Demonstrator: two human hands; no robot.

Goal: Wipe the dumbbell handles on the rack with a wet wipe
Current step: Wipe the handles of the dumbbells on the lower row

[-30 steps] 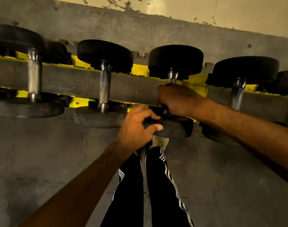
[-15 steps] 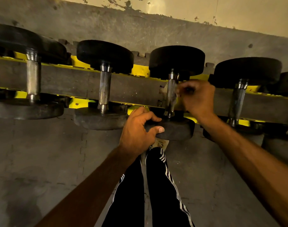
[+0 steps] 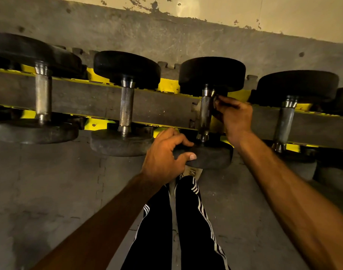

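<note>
Several black-headed dumbbells with steel handles lie across a yellow rack [image 3: 167, 85]. My left hand [image 3: 163, 155] grips the near head [image 3: 213, 155] of the third dumbbell. Its knurled handle [image 3: 204, 114] shows bare between the heads. My right hand [image 3: 236, 118] sits just right of that handle, curled fingertips against its upper end, pinching a small dark wad [image 3: 224, 106] that looks like the wet wipe; it is hard to make out.
Neighbouring dumbbells lie to the left [image 3: 126, 106], at the far left [image 3: 42, 90], and to the right [image 3: 284, 121]. My legs in striped black trousers [image 3: 186, 221] and a shoe [image 3: 192, 171] stand below the rack on grey floor mats [image 3: 50, 182]. A wall runs behind.
My right hand came off its full wrap round the lower handle and moved up and to the right, leaving the handle uncovered. My left hand stayed on the near head.
</note>
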